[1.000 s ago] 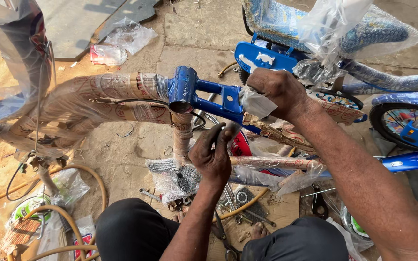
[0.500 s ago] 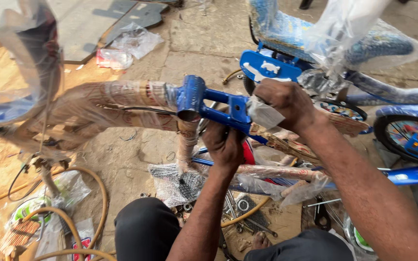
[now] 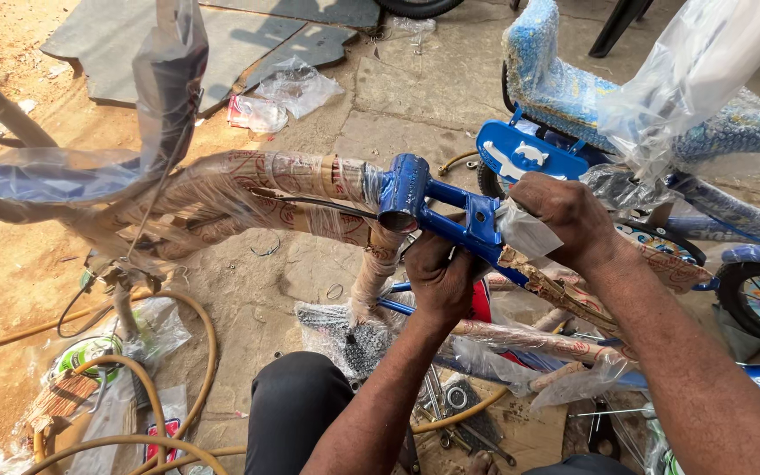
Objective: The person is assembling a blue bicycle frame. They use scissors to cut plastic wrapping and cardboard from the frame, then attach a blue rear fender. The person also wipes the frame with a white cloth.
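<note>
Left hand [image 3: 437,281] grips blue bike frame [image 3: 446,215] from below, right hand [image 3: 560,215] clenched on its paper-wrapped tube [image 3: 565,295]; brown printed wrap [image 3: 257,198] leftward, clear plastic bag [image 3: 288,88] on ground beyond.

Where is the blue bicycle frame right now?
The blue bicycle frame sits mid-picture, gripped by the left hand underneath and the right hand on its right end.
</note>
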